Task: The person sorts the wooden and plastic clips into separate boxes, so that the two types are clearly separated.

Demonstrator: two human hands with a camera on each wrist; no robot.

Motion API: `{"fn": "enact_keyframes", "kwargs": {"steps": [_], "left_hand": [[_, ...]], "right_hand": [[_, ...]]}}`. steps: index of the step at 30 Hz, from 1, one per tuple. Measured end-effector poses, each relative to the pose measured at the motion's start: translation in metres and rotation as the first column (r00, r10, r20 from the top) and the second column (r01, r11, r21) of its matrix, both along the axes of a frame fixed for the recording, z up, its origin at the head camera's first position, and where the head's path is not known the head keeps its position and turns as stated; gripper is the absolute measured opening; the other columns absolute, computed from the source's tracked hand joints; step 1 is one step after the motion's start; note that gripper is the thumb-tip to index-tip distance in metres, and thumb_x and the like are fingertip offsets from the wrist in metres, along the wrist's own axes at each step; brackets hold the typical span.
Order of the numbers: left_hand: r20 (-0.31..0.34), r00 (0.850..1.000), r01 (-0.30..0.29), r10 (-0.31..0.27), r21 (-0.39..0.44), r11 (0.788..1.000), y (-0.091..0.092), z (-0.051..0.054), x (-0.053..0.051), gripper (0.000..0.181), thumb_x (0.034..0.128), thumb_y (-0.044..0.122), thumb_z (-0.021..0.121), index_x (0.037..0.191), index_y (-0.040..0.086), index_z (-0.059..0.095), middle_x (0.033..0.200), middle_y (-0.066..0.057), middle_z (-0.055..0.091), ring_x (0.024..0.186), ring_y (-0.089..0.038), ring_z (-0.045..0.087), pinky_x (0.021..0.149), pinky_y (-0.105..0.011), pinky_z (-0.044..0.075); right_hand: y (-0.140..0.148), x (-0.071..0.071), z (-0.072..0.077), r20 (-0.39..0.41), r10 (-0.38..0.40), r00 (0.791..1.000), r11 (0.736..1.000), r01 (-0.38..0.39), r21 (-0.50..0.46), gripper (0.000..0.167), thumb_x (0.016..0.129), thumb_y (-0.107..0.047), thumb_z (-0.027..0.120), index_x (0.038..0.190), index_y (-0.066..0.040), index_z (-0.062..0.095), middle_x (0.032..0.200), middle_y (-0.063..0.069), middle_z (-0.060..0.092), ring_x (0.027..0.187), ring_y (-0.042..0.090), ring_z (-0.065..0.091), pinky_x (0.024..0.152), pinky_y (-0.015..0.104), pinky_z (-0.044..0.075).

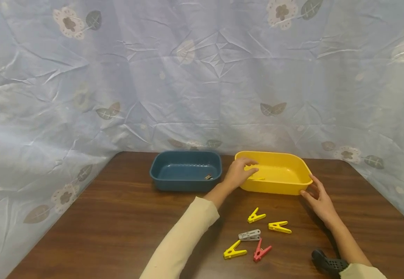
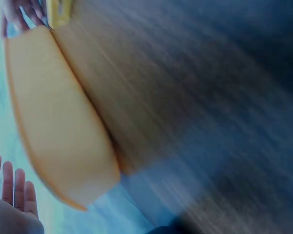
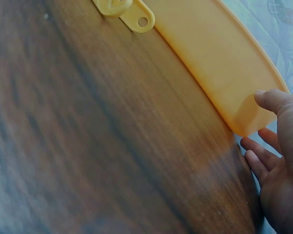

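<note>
My left hand (image 1: 238,172) hovers over the left end of a yellow plastic tub (image 1: 271,188), fingers extended and nothing held. Beneath its fingers a yellow clothespin (image 1: 258,178) lies inside the tub. In the left wrist view the same hand (image 2: 12,209) shows straight, spread fingers beside the tub wall (image 2: 63,122). At the tub's front right corner is my right hand (image 1: 322,203). Its thumb touches the front wall and its loose fingers lie along the right side, as the right wrist view shows the hand (image 3: 288,161) too.
In front of the tub lie several clothespins: yellow ones (image 1: 256,216), a grey one (image 1: 249,235) and a red one (image 1: 262,251). A blue tub (image 1: 184,186) stands left, holding a small brownish item (image 1: 208,176). A black perforated object (image 1: 329,264) sits by the right forearm; a curtain (image 1: 202,77) hangs behind.
</note>
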State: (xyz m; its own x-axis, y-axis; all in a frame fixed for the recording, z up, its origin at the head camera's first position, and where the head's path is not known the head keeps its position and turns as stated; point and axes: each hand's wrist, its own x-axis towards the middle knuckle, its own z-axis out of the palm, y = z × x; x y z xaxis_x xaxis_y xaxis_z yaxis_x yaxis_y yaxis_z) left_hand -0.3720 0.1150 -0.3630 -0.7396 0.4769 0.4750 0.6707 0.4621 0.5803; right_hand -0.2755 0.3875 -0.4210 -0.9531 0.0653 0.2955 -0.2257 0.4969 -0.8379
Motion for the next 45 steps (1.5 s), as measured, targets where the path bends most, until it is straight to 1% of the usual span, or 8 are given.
{"fn": "enact_keyframes", "kwargs": {"steps": [6,14,17,22,24,31,40,45], "left_hand": [[-0.025,0.994,0.111,-0.109,0.114,0.987,-0.003,0.007,0.02,0.024,0.0862,0.019,0.066,0.108,0.008,0.067,0.102,-0.003,0.06,0.093,-0.018,0.057,0.078,-0.021,0.045],[0.067,0.956,0.272,-0.287,0.17,0.947,-0.02,0.005,0.073,0.024,0.0837,0.016,0.069,0.106,0.009,0.067,0.098,0.003,0.062,0.088,-0.007,0.056,0.076,-0.019,0.046],[0.199,0.919,0.295,-0.34,0.223,0.929,-0.03,0.001,0.094,0.026,0.0843,0.017,0.068,0.109,0.01,0.066,0.101,0.0,0.063,0.086,-0.005,0.056,0.074,-0.02,0.047],[0.431,0.81,0.254,-0.397,0.352,0.901,-0.045,-0.007,0.12,0.028,0.0842,0.015,0.068,0.111,0.009,0.065,0.104,-0.003,0.064,0.087,-0.007,0.058,0.075,-0.022,0.047],[0.463,0.788,0.239,-0.407,0.379,0.894,-0.048,-0.012,0.124,0.029,0.0832,0.013,0.069,0.111,0.008,0.065,0.104,-0.005,0.065,0.087,-0.008,0.058,0.075,-0.023,0.047],[0.363,0.872,0.265,-0.329,0.216,0.94,-0.058,-0.039,0.126,0.023,0.0793,0.013,0.073,0.101,0.009,0.067,0.094,0.005,0.061,0.08,-0.004,0.056,0.07,-0.02,0.047],[0.299,0.902,0.32,-0.31,0.016,0.947,-0.063,-0.055,0.119,0.019,0.0759,0.008,0.075,0.093,0.01,0.067,0.083,0.01,0.057,0.072,0.002,0.052,0.064,-0.014,0.044],[0.294,0.915,0.281,-0.275,0.021,0.959,-0.064,-0.054,0.118,0.013,0.0792,0.006,0.072,0.092,0.009,0.068,0.081,0.008,0.061,0.069,0.002,0.05,0.063,-0.015,0.043]], "right_hand": [[0.0,0.001,0.002,-0.01,-0.004,1.0,1.0,0.005,0.008,0.07,0.095,-0.02,0.053,0.147,-0.009,0.007,0.134,0.042,0.02,0.114,0.058,0.032,0.068,0.005,0.036],[-0.001,0.003,0.004,0.005,-0.004,1.0,1.0,0.004,0.007,0.07,0.095,-0.022,0.053,0.147,-0.009,0.007,0.135,0.041,0.021,0.115,0.057,0.033,0.069,0.007,0.037],[-0.002,0.003,0.004,0.017,-0.006,1.0,1.0,0.006,0.012,0.071,0.095,-0.023,0.052,0.147,-0.009,0.006,0.135,0.041,0.021,0.115,0.056,0.033,0.07,0.009,0.038],[-0.002,0.002,0.004,0.023,-0.011,1.0,1.0,0.011,0.014,0.071,0.095,-0.023,0.052,0.147,-0.009,0.006,0.135,0.04,0.021,0.115,0.055,0.034,0.07,0.01,0.037],[-0.002,0.001,0.004,0.017,-0.013,1.0,1.0,0.013,0.015,0.07,0.095,-0.023,0.052,0.147,-0.009,0.007,0.135,0.04,0.021,0.115,0.055,0.034,0.07,0.009,0.036],[-0.002,0.002,0.002,0.008,-0.004,1.0,1.0,0.004,0.015,0.07,0.095,-0.022,0.052,0.147,-0.008,0.007,0.135,0.041,0.021,0.114,0.055,0.034,0.069,0.008,0.036],[-0.002,0.003,0.002,-0.001,0.003,1.0,1.0,-0.003,-0.015,0.069,0.095,-0.02,0.052,0.147,-0.007,0.007,0.135,0.041,0.019,0.115,0.057,0.032,0.069,0.006,0.037],[-0.002,0.003,0.003,0.006,0.005,1.0,1.0,-0.005,-0.021,0.07,0.095,-0.02,0.051,0.147,-0.008,0.006,0.135,0.042,0.019,0.115,0.056,0.032,0.068,0.007,0.038]]}}
